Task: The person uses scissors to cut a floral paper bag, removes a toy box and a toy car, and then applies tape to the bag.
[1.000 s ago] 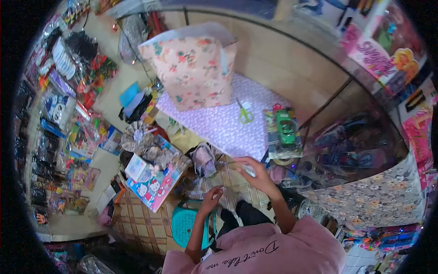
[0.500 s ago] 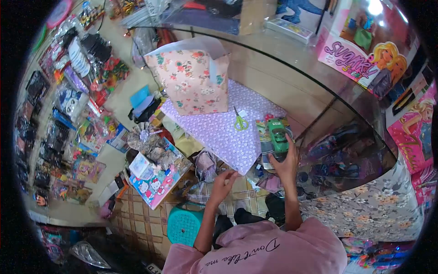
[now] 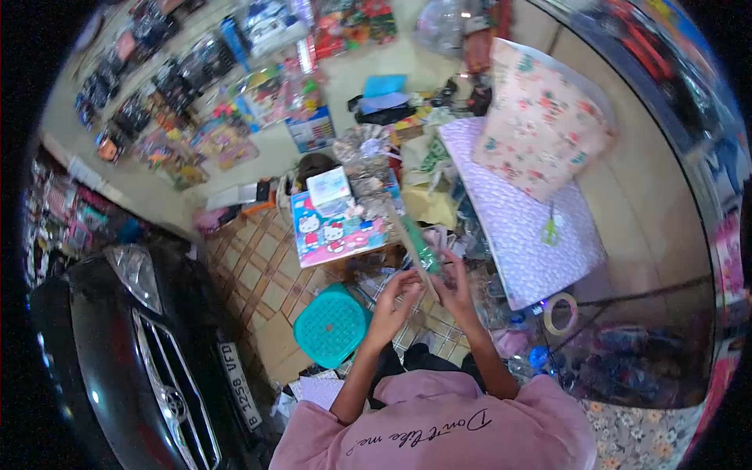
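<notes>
A green toy car (image 3: 428, 257) on a flat card is held up in front of me, the card (image 3: 409, 241) tilted and seen almost edge-on. My right hand (image 3: 456, 296) grips its lower right side, fingers over the car's side. My left hand (image 3: 398, 304) has its fingers against the back of the card near the lower edge. Farther right, green-handled scissors (image 3: 551, 232) lie on a sheet of lilac flowered paper (image 3: 533, 262). Across that sheet's far part lies a pink floral paper bag (image 3: 540, 129).
A teal stool (image 3: 332, 327) is beside my left arm. Ahead stands a Hello Kitty box (image 3: 321, 244) with things on it. A roll of tape (image 3: 561, 315) lies on the glass counter. On the left is a black car (image 3: 133, 368); packaged goods line the wall.
The view has turned left. My right hand has lifted the toy car pack off the counter and brought it in front of me, and my left hand has come to it.
</notes>
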A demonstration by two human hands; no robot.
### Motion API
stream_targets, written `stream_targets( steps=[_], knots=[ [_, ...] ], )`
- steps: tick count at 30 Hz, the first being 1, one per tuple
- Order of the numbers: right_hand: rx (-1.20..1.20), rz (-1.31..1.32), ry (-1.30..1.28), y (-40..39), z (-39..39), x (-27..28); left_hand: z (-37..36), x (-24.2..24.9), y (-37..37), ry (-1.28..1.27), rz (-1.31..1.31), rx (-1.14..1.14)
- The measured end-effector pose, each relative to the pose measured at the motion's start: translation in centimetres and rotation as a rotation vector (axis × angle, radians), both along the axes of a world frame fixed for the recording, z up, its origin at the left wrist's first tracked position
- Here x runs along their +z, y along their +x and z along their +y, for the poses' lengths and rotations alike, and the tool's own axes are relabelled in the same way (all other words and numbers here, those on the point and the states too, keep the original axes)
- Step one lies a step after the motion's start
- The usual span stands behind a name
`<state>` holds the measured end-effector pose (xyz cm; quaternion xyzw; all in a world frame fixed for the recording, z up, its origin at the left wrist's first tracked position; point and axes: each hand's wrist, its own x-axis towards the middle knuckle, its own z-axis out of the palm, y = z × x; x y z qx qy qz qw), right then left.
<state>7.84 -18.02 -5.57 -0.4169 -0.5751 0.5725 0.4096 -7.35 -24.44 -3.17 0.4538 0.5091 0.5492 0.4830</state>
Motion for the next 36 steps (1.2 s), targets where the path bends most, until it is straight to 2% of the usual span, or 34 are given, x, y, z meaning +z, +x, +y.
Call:
stream_targets(
  steps=[3, 7, 10, 11, 14, 16, 17, 18, 21, 22, 25, 26, 29, 30, 32, 34, 35, 36],
  knots=[
    [0.176, -0.032, -0.239, -6.0, 0.7, -3.3, -0.9, -2.5, -4.8, -0.179, -0.033, 0.147],
    [0.38, -0.101, -0.563, -13.3, 2.2, -10.9, -1.5, -9.2, -11.2, -0.346, 0.007, 0.212],
    [0.452, -0.193, -0.174, -18.4, 3.1, -20.2, -1.1, -14.2, -15.4, -0.467, 0.001, 0.301],
    [0.513, -0.165, -0.159, -20.7, 4.1, -20.3, -0.6, -16.4, -17.2, -0.443, 0.004, 0.36],
    [0.695, -0.1, -0.113, -27.2, 6.0, -21.8, 0.2, -18.7, -22.2, -0.454, -0.002, 0.518],
    [0.684, -0.242, 0.123, -31.1, 7.2, -23.8, 1.3, -24.6, -27.0, -0.486, 0.067, 0.513],
    [0.671, -0.31, 0.243, -33.0, 7.9, -24.7, 2.2, -25.0, -29.2, -0.5, 0.103, 0.507],
    [0.702, -0.283, 0.072, -34.6, 8.6, -25.6, 2.6, -25.3, -30.9, -0.569, 0.123, 0.478],
    [0.669, -0.395, 0.061, -38.1, 9.9, -27.6, 3.4, -29.7, -34.7, -0.361, 0.401, 0.394],
    [0.621, -0.35, 0.171, -39.2, 10.2, -28.8, 3.7, -30.8, -35.6, -0.423, 0.464, 0.401],
    [0.399, -0.621, 0.339, -40.8, 9.3, -31.2, 5.2, -34.0, -36.3, -0.599, 0.629, 0.419],
    [0.413, -0.621, 0.302, -40.8, 9.1, -31.9, 5.4, -34.9, -36.7, -0.603, 0.566, 0.354],
    [0.497, -0.761, 0.402, -39.5, 8.1, -36.3, 5.2, -38.3, -35.6, -0.52, 0.535, 0.3],
    [0.49, -0.786, 0.442, -39.3, 8.2, -37.6, 5.0, -38.6, -34.9, -0.54, 0.591, 0.292],
    [0.474, -0.834, 0.526, -39.2, 8.4, -39.5, 5.0, -37.4, -34.2, -0.563, 0.644, 0.132],
    [0.472, -0.959, 0.628, -39.9, 9.4, -39.5, 2.7, -43.9, -32.8, -0.431, 0.738, 0.144],
    [0.469, -1.019, 0.676, -40.6, 10.1, -39.2, 2.5, -43.4, -32.4, -0.463, 0.675, 0.177],
    [0.469, -1.08, 0.601, -41.7, 10.9, -38.8, 2.7, -42.0, -31.9, -0.494, 0.616, 0.21]
  ],
)
